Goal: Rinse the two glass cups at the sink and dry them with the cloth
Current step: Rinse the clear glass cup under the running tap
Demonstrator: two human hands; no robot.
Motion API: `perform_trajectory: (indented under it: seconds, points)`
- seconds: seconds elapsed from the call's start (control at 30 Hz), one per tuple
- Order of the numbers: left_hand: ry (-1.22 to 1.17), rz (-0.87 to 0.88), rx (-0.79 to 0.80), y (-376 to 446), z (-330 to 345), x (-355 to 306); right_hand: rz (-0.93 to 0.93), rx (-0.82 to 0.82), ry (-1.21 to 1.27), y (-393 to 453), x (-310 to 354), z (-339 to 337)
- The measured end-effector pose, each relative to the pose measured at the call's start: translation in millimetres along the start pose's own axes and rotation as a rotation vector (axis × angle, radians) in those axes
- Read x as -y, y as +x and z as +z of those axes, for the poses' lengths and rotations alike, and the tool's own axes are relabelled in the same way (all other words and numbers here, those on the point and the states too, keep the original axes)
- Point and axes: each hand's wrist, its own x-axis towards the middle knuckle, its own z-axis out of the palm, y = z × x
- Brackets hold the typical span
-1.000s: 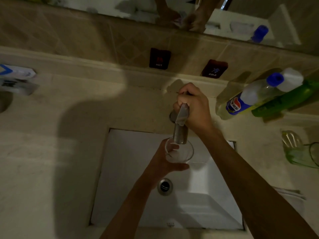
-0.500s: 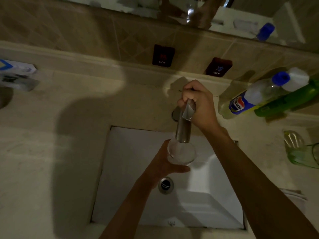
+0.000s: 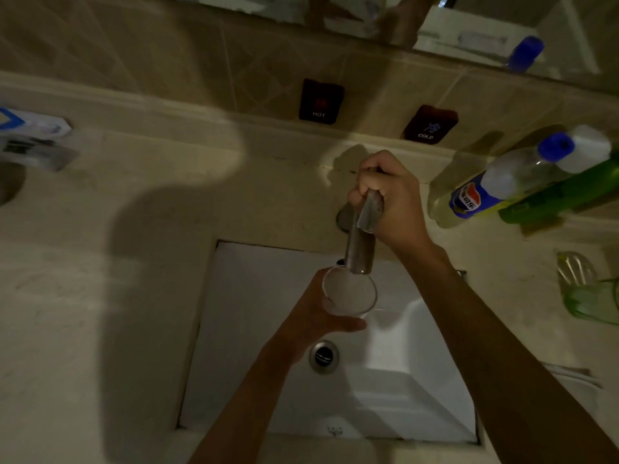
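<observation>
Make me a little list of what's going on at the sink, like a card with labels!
left hand: holds the glass cup under the tap spout
right hand: grips the tap handle
cup: upright, looks cloudy with water
sink: white, drain plug below the cup
wall signs: HOT sign, COLD sign
counter, right: bottle with blue cap, green bottle
second cup: cannot tell

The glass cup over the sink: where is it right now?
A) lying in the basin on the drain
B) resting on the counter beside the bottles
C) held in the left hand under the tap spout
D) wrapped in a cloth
C: the left hand holds the glass cup upright just below the tap spout, above the sink, while the right hand grips the tap handle.
</observation>
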Motion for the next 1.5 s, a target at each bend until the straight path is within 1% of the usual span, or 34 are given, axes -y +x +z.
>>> perform_trajectory:
  seconds: [0.03,0.07,0.13,0.17,0.2,0.23,0.27,0.33,0.4,0.43,0.5,0.57,0.63,0.7,0.77,0.9,1.0,1.07,1.2,1.37,1.5]
  points:
    - [0.003,0.001,-0.003,0,0,0,-0.025,0.001,-0.061,-1,0,-1]
    - [0.009,0.004,-0.006,0,-1,1,-0.090,0.008,-0.207,-3,1,-4]
    - [0.019,0.013,-0.002,1,-2,2,-0.295,0.065,-0.690,-10,3,-13]
    - [0.024,0.017,0.001,1,-3,3,-0.369,0.098,-0.847,-14,2,-20]
    - [0.028,0.019,0.002,1,-3,5,-0.359,0.109,-0.854,-22,1,-25]
    - [0.032,0.020,0.001,2,-5,6,-0.325,0.081,-0.741,-34,-1,-28]
    - [0.033,0.019,-0.001,2,-6,8,-0.292,0.018,-0.601,-47,-7,-30]
    - [0.027,0.024,0.004,1,-9,12,-0.185,-0.143,-0.357,-78,-27,-36]
    - [0.011,0.030,0.018,1,-10,14,0.009,-0.233,-0.270,-113,-54,-45]
    - [0.002,0.034,0.022,2,-10,14,0.133,-0.218,-0.271,-129,-66,-48]
    - [-0.011,0.049,0.023,3,-9,16,0.338,-0.099,-0.180,-157,-85,-47]
    - [-0.019,0.068,0.035,5,-8,20,0.450,-0.019,0.001,-172,-97,-41]
    - [-0.019,0.073,0.082,4,-10,27,0.452,-0.025,0.082,-179,-103,-36]
    - [-0.005,0.085,0.141,3,-14,33,0.406,-0.032,-0.024,-179,-108,-37]
    - [-0.006,0.097,0.169,5,-18,39,0.377,0.003,-0.152,-174,-113,-38]
    - [-0.031,0.127,0.166,13,-28,46,0.330,0.067,-0.215,-163,-120,-42]
    - [-0.082,0.106,0.149,19,-34,52,0.315,0.088,-0.263,-158,-127,-41]
    - [-0.089,0.097,0.172,22,-37,57,0.323,0.091,-0.284,-158,-131,-43]
    - [-0.131,0.076,0.217,25,-45,61,0.318,0.088,-0.265,-151,-138,-50]
    - [-0.087,0.067,0.196,21,-57,62,0.296,0.120,-0.266,-149,-149,-32]
    - [-0.083,0.065,0.215,22,-49,64,0.262,0.048,-0.199,-162,-156,-39]
